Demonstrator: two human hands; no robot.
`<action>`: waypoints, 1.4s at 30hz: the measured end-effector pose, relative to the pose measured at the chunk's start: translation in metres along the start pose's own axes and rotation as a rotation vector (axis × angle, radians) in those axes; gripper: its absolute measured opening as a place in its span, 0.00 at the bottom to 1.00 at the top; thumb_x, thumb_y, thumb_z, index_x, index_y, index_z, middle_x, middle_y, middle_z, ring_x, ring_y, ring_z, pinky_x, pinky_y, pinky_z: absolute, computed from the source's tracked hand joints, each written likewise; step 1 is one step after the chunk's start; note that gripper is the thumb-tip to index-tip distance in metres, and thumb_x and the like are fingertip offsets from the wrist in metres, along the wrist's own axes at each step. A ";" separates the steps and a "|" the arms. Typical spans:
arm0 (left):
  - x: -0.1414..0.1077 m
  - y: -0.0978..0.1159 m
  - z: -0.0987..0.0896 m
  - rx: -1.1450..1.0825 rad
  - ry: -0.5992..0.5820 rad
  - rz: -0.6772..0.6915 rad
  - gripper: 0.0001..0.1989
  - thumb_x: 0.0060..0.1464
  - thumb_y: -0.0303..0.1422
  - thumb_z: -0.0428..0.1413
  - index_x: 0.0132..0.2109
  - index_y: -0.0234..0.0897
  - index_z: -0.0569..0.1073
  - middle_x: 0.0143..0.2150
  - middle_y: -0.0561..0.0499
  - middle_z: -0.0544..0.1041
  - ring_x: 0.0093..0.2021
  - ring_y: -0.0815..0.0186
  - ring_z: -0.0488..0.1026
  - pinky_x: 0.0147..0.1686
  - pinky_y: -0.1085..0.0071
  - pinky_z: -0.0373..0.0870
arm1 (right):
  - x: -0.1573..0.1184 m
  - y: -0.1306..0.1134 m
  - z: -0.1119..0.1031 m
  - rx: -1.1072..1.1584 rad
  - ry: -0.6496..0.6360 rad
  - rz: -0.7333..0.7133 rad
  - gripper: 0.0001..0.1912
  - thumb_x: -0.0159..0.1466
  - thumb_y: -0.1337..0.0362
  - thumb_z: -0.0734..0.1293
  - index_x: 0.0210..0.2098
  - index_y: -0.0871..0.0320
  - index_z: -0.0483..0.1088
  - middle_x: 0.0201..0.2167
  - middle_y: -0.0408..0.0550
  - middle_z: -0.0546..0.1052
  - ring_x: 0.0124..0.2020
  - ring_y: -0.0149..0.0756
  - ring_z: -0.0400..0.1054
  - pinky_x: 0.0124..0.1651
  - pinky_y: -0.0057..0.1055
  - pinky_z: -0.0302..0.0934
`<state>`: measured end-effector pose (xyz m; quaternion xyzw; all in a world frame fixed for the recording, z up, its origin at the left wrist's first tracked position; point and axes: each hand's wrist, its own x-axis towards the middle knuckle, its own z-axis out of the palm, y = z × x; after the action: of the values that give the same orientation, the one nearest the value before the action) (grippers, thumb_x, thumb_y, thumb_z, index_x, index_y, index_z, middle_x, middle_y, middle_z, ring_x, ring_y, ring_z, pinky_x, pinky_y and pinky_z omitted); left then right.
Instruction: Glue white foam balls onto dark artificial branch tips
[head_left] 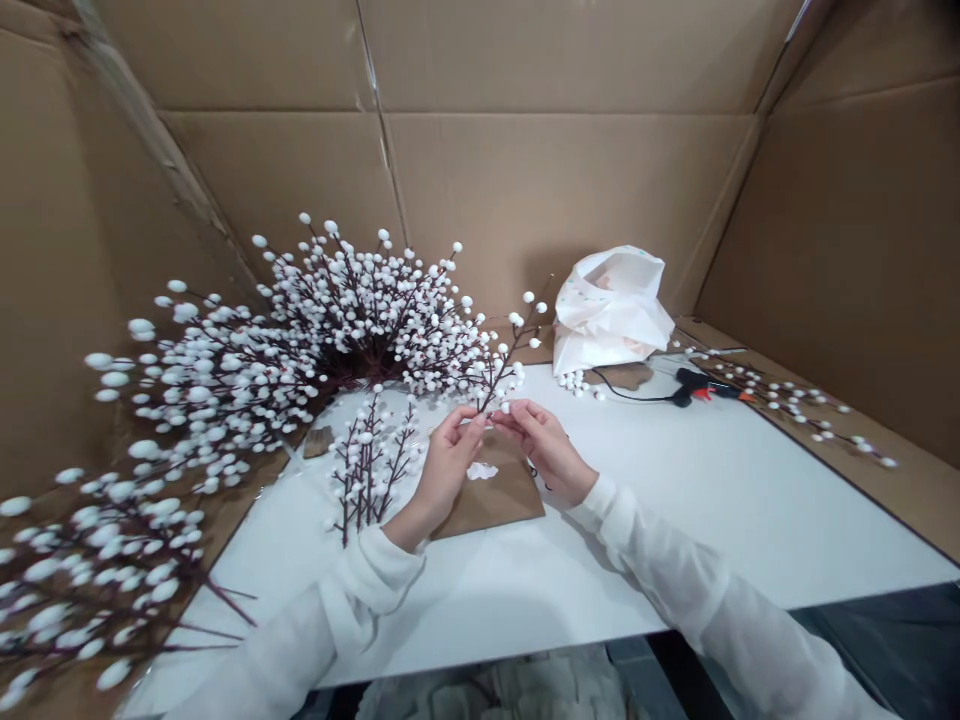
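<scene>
Two hands: left hand [448, 467] and right hand [545, 450] meet over a white board [675, 490], both in soft white sleeves [660, 550].

Sprig: one dark, thin sprig [513, 352] rises up and right from between the hands, its white round buds [517, 372] clustered along the upper end.

Fingers: closed, not spread. Right fingertips [501, 417] pinch low on the stem, and left fingertips [474, 425] press in from the other side. Exact thumb placement is too small to tell.

Handling: judged very light and springy. Buds look like soft foam and possibly fragile. Bare stem near the lower end seems the best hold; the thin twig may snap if bent hard.

Paper: brown kraft paper [491, 490] lies under the hands, with a white scrap [481, 471] on it.

Nearby: small bundle [367, 470] of budded stems on the board, left of the paper; large spray [300, 340] fanning beyond it.

Far right: glue gun [701, 385] with black cord [637, 398], plastic bag [611, 310], loose sprigs [787, 400].

Surround: corrugated cardboard walls [570, 200], smooth and tan.
</scene>
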<state>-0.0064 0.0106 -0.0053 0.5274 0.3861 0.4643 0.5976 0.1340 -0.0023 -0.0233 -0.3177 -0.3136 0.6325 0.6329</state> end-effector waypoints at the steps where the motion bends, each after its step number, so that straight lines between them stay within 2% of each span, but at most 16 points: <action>1: 0.000 0.000 0.000 0.009 -0.003 0.009 0.17 0.47 0.47 0.59 0.34 0.39 0.67 0.19 0.61 0.62 0.18 0.80 0.55 0.18 0.85 0.51 | -0.002 -0.001 0.001 0.013 -0.029 0.007 0.17 0.55 0.55 0.71 0.34 0.61 0.64 0.39 0.51 0.76 0.43 0.33 0.71 0.52 0.30 0.63; 4: 0.000 0.000 -0.001 0.029 -0.003 0.041 0.15 0.47 0.45 0.59 0.34 0.38 0.68 0.21 0.59 0.68 0.21 0.78 0.62 0.22 0.84 0.58 | -0.007 -0.004 0.004 0.051 -0.133 0.014 0.17 0.56 0.55 0.70 0.33 0.60 0.62 0.44 0.50 0.75 0.46 0.36 0.71 0.56 0.36 0.61; 7: 0.001 0.000 -0.003 0.040 0.014 0.076 0.14 0.46 0.43 0.60 0.33 0.38 0.69 0.21 0.58 0.69 0.22 0.77 0.64 0.23 0.84 0.59 | -0.010 -0.005 0.008 0.058 -0.158 0.004 0.18 0.56 0.55 0.71 0.31 0.59 0.60 0.42 0.50 0.75 0.46 0.36 0.71 0.56 0.37 0.61; 12: 0.000 0.000 -0.002 0.123 0.041 0.106 0.12 0.47 0.42 0.59 0.30 0.37 0.68 0.22 0.57 0.70 0.23 0.76 0.65 0.23 0.84 0.58 | -0.010 0.000 0.010 0.067 -0.125 -0.032 0.17 0.55 0.57 0.72 0.32 0.58 0.61 0.37 0.46 0.75 0.41 0.33 0.72 0.52 0.35 0.65; 20: 0.000 -0.003 -0.003 0.160 0.047 0.131 0.13 0.49 0.42 0.58 0.30 0.37 0.68 0.22 0.57 0.69 0.23 0.76 0.65 0.24 0.83 0.59 | -0.009 0.002 0.011 0.060 -0.101 -0.042 0.15 0.53 0.58 0.73 0.32 0.58 0.64 0.36 0.44 0.75 0.39 0.32 0.72 0.50 0.33 0.66; 29: -0.005 -0.005 0.003 0.149 0.034 0.113 0.12 0.54 0.43 0.52 0.33 0.38 0.65 0.28 0.55 0.73 0.29 0.75 0.69 0.30 0.82 0.61 | -0.009 0.009 0.012 -0.014 -0.056 -0.114 0.14 0.54 0.58 0.72 0.34 0.59 0.68 0.38 0.49 0.76 0.40 0.33 0.72 0.50 0.33 0.65; 37: -0.005 -0.003 0.003 0.176 0.066 0.147 0.11 0.55 0.41 0.51 0.31 0.38 0.64 0.24 0.59 0.64 0.26 0.77 0.61 0.26 0.83 0.56 | -0.013 0.014 0.016 -0.034 -0.014 -0.158 0.13 0.54 0.58 0.72 0.32 0.59 0.68 0.37 0.46 0.75 0.41 0.33 0.71 0.52 0.36 0.65; 42: -0.008 -0.004 0.006 0.132 0.046 0.127 0.12 0.55 0.43 0.51 0.33 0.39 0.64 0.28 0.57 0.69 0.30 0.75 0.68 0.31 0.82 0.61 | -0.015 0.017 0.019 -0.030 0.027 -0.197 0.14 0.54 0.57 0.72 0.33 0.58 0.68 0.37 0.46 0.75 0.39 0.33 0.71 0.49 0.35 0.66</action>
<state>-0.0019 0.0008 -0.0085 0.5784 0.3953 0.4866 0.5220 0.1088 -0.0176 -0.0260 -0.3034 -0.3440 0.5581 0.6915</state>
